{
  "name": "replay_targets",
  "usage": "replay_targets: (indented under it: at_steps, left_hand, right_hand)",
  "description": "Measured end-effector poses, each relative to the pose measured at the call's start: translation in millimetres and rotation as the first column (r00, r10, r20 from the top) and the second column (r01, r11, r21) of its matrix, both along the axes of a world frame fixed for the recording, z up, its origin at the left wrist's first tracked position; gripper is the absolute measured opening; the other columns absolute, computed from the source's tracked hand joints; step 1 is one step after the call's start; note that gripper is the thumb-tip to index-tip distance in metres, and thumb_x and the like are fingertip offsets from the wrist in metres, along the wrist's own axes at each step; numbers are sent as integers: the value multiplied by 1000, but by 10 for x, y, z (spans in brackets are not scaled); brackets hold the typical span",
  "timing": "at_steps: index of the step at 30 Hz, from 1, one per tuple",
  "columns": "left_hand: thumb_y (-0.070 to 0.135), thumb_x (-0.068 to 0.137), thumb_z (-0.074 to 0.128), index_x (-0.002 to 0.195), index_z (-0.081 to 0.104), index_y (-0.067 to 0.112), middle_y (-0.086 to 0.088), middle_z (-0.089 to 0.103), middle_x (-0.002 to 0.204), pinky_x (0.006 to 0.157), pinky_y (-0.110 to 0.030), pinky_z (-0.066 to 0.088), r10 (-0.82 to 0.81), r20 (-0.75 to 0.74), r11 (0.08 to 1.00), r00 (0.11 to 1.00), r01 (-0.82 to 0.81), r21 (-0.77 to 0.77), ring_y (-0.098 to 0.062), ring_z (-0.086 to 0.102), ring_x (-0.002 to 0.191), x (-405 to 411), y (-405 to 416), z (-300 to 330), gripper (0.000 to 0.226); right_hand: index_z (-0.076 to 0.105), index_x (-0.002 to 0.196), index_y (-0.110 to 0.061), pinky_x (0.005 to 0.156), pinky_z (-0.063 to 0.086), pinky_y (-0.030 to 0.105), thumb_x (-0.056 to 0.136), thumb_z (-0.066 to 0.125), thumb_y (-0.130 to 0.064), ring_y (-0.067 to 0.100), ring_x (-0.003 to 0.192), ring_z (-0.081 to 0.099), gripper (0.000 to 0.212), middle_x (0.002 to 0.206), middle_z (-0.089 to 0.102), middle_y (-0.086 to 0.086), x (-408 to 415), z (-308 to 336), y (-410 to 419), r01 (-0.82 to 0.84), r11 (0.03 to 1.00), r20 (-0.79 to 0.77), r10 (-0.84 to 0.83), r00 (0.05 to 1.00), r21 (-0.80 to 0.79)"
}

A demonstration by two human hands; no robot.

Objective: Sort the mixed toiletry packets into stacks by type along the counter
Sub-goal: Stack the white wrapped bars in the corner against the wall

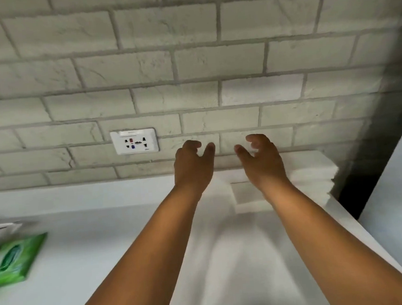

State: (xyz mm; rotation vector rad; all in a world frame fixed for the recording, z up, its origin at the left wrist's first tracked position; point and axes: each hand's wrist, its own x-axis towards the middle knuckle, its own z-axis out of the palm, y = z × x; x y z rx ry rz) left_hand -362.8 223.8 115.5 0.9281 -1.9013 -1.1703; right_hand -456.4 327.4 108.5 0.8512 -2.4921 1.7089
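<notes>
Two empty hands raised over the white counter [87,254].
The left hand [192,166] and right hand [262,161] hold nothing, fingers loosely curled, thumbs apart. A blurred green packet [12,260] lies at the far-left edge; white stacks [311,174] sit right, by the wall. Bare counter lies between.

No text being read: print on green packet [15,259], far left of left hand [192,167], blurred.
</notes>
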Motion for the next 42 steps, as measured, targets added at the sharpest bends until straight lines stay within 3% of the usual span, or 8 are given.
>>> replay_targets:
  at_steps: [11, 17, 24, 28, 31, 34, 38, 42]
  left_hand:
    - [42, 92, 57, 115, 57, 17, 4, 59, 115, 69, -23, 39, 230, -34, 971, 972, -228, 68, -12, 54, 92, 2102, -1109, 7, 34]
    - [37, 92, 59, 111, 58, 16, 2, 62, 110, 74, -25, 40, 333, 3, 940, 943, -332, 79, -16, 56, 90, 3275, -1994, -176, 29]
    - [37, 93, 56, 122, 55, 14, 1, 59, 112, 76, -23, 36, 389, 208, 920, 897, -391, -34, -14, 52, 87, 4374, -3238, -317, 37]
    - [38, 91, 58, 123, 54, 15, 0, 57, 121, 78, -22, 36, 322, 426, 941, 846, -236, -243, -17, 56, 98, 4754, -4015, -351, 39]
    - [37, 92, 58, 122, 55, 18, 3, 58, 121, 81, -21, 38, 246, 536, 958, 807, -120, -259, -15, 56, 95, 4984, -4602, -335, 35]
    - [41, 94, 54, 125, 54, 18, 0, 57, 126, 87, -25, 41, 196, 661, 970, 724, -43, -241, -19, 57, 106, 5132, -5108, -461, 39]
    - [44, 97, 46, 139, 43, 15, -5, 49, 141, 104, -33, 37, 146, 808, 982, 570, 16, -189, -24, 49, 125, 5214, -5542, -861, 51]
    - [40, 101, 39, 145, 36, 14, -9, 40, 149, 110, -35, 31, 106, 826, 989, 554, 28, -145, -26, 40, 134, 5214, -5779, -1171, 52]
  right_hand:
    - [53, 121, -27, 78, 41, 25, 88, 60, -43, 13, 96, 56, 38, 119, 58, -3, 1776, -74, -1357, -364, 931, 178, 355, 918, 22]
    - [55, 118, -29, 69, 41, 25, 87, 61, -43, 8, 85, 57, 35, 114, 59, -5, 2758, -252, -2188, -460, 888, 288, 437, 852, 12]
    - [55, 113, -28, 82, 50, 34, 87, 62, -40, 15, 90, 61, 30, 105, 62, -4, 3689, -440, -3233, -558, 829, 361, 508, 782, 42]
    - [62, 105, -24, 90, 53, 48, 81, 66, -43, 22, 93, 66, 30, 104, 67, 0, 4043, -615, -3763, -609, 789, 414, 528, 741, 83]
    - [65, 100, -21, 89, 53, 49, 81, 68, -40, 23, 93, 66, 27, 101, 69, 1, 4263, -737, -4159, -656, 744, 443, 550, 708, 125]
    - [66, 101, -10, 86, 52, 42, 85, 65, -38, 21, 90, 63, 33, 94, 67, 1, 4440, -859, -4544, -655, 718, 345, 569, 746, 233]
    - [56, 121, -17, 91, 45, 33, 82, 65, -51, 21, 111, 55, 53, 118, 61, 1, 4652, -1008, -4917, -624, 650, 171, 621, 765, 433]
    - [49, 128, -19, 96, 41, 38, 81, 62, -59, 26, 117, 45, 63, 125, 57, 4, 4779, -1131, -5183, -486, 590, -69, 678, 732, 644]
